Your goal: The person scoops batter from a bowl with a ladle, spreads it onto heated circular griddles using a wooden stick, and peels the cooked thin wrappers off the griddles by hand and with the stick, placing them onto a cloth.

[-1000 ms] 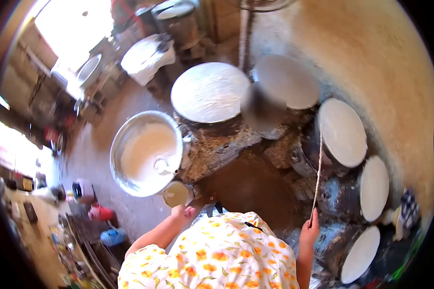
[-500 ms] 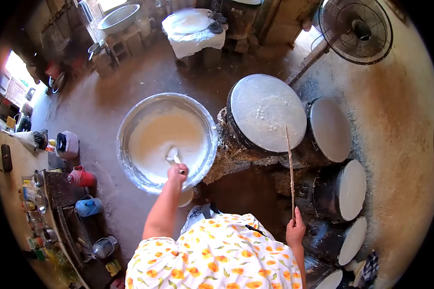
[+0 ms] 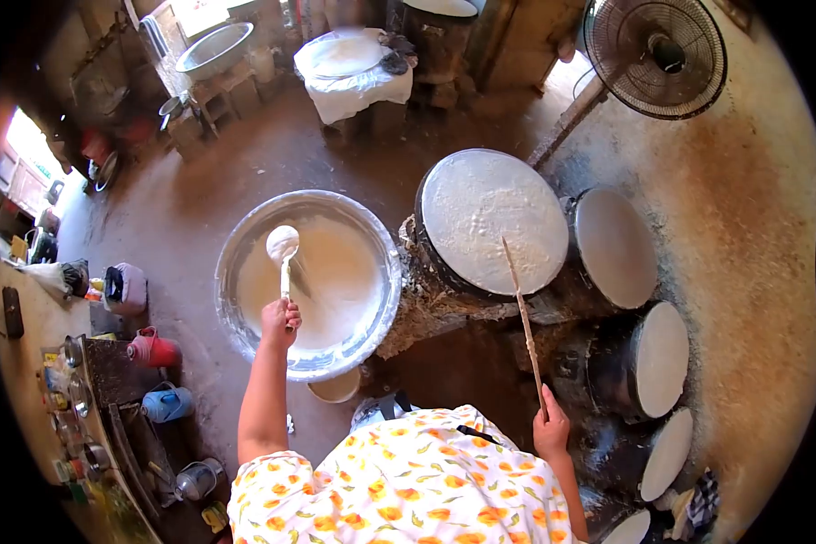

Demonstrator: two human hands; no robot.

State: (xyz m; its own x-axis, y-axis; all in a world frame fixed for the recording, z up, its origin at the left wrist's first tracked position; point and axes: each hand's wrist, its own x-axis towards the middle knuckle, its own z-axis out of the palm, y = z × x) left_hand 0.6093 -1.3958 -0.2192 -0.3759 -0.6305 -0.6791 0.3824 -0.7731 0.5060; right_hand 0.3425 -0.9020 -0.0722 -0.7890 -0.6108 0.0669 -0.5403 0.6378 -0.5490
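My left hand [image 3: 280, 322] is closed round the handle of a ladle [image 3: 284, 243]. The ladle's bowl is full of pale batter and hangs above a wide basin [image 3: 229, 313] of cream-coloured batter [image 3: 335, 272]. A long thin wooden stick [image 3: 524, 317] is gripped in my right hand [image 3: 550, 424]. The stick's far tip lies over a large round griddle [image 3: 494, 213], whose top is coated with white, bubbly batter. Whether the tip touches that surface, I cannot tell.
Several round-topped black stoves, including one with a grey top [image 3: 615, 247] and one with a white top [image 3: 662, 358], curve along the right. A fan [image 3: 666, 54] stands at the back right. A cloth-covered stand [image 3: 358, 86] is behind. A red jug [image 3: 154, 348] and blue jug [image 3: 166, 403] sit left.
The ladle has come up out of the batter, filled, and moved left and away from me. The stick has shifted slightly left across the griddle. The whole view has moved a little.
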